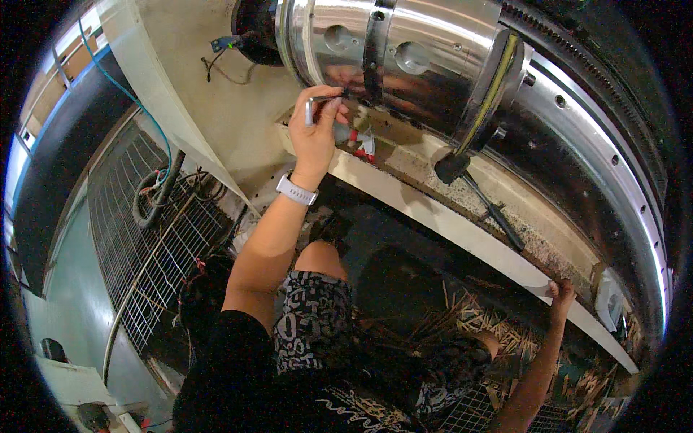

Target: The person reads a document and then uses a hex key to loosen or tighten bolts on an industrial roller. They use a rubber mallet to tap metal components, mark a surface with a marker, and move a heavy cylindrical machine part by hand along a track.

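My left hand point(315, 138), with a pale watch at its wrist, pinches an L-shaped hex key point(310, 114). The key's long arm points right to the lower left part of a shiny metal cylinder point(440, 32), where a dark band runs round it. Whether its tip sits in a screw is hidden. At the lower right, my right hand point(562, 290) is closed over the edge of a long cream-coloured rail point(462, 227) of the trough under the cylinder.
A black-handled tool with a dark round head point(484, 198) leans in the trough. Near my left hand lies a red and white object point(366, 144). Thin wood strips point(469, 317) litter the floor below. To the left are wire mesh point(137, 238) and a coiled hose point(151, 198).
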### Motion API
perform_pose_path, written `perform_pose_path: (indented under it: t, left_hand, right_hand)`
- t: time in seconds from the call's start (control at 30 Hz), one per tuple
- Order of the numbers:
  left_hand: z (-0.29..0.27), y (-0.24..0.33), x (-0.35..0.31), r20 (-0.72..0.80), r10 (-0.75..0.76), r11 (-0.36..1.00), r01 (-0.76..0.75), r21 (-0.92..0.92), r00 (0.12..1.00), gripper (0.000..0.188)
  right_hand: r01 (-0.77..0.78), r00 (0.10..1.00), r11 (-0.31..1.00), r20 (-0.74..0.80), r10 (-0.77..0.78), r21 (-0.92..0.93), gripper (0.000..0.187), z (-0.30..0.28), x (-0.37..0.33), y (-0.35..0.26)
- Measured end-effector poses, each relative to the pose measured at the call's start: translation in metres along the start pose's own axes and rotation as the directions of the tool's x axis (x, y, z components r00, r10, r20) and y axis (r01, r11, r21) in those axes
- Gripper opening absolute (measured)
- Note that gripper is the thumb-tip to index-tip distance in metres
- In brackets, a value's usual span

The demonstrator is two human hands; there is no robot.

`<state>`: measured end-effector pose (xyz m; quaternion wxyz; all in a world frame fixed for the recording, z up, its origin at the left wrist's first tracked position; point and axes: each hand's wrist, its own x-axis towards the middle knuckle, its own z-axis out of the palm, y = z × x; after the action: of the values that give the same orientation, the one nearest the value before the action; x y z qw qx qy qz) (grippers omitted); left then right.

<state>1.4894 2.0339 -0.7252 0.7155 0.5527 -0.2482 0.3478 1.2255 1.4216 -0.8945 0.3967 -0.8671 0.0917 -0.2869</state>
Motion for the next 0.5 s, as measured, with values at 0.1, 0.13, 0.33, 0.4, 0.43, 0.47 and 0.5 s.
perform_pose_path:
  t: [0.1, 0.13, 0.33, 0.4, 0.43, 0.47, 0.5]
  left_hand:
    - [0.000, 0.004, 0.004, -0.095, 0.015, 0.989, 0.000, 0.150, 0.995, 0.009]
    - [0.001, 0.006, 0.005, -0.144, -0.002, 0.975, 0.033, 0.218, 0.990, 0.009]
    - [-0.001, 0.014, -0.017, -0.073, 0.114, 0.990, -0.107, 0.094, 0.991, 0.006]
    - [-0.016, 0.013, -0.032, 0.028, -0.274, 0.846, 0.227, 0.482, 0.961, 0.006]
    - [-0.019, 0.005, -0.031, 0.141, -0.134, 0.774, 0.015, 0.633, 0.981, 0.009]
    - [-0.026, 0.000, -0.032, 0.185, -0.083, 0.784, -0.050, 0.619, 0.979, 0.010]
    - [-0.032, -0.006, -0.032, 0.217, -0.081, 0.778, -0.074, 0.624, 0.973, 0.010]
  right_hand:
    - [0.108, 0.991, 0.881, -0.015, -0.130, -0.461, 0.036, -0.004, 0.001, -0.004]
    - [0.122, 0.988, 0.829, -0.014, -0.154, -0.545, 0.036, -0.003, 0.002, -0.005]
    - [-0.057, 0.996, 0.817, 0.024, 0.086, -0.573, 0.021, -0.008, 0.002, -0.014]
    - [0.019, 1.000, 0.826, 0.023, -0.007, -0.563, 0.026, -0.008, 0.003, -0.008]
    - [0.077, 0.997, 0.823, 0.022, -0.078, -0.562, 0.032, -0.008, 0.003, -0.004]
    - [0.134, 0.989, 0.816, 0.019, -0.149, -0.562, 0.039, -0.009, 0.004, 0.000]
    - [0.195, 0.974, 0.860, -0.008, -0.225, -0.472, 0.037, -0.008, 0.004, 0.006]
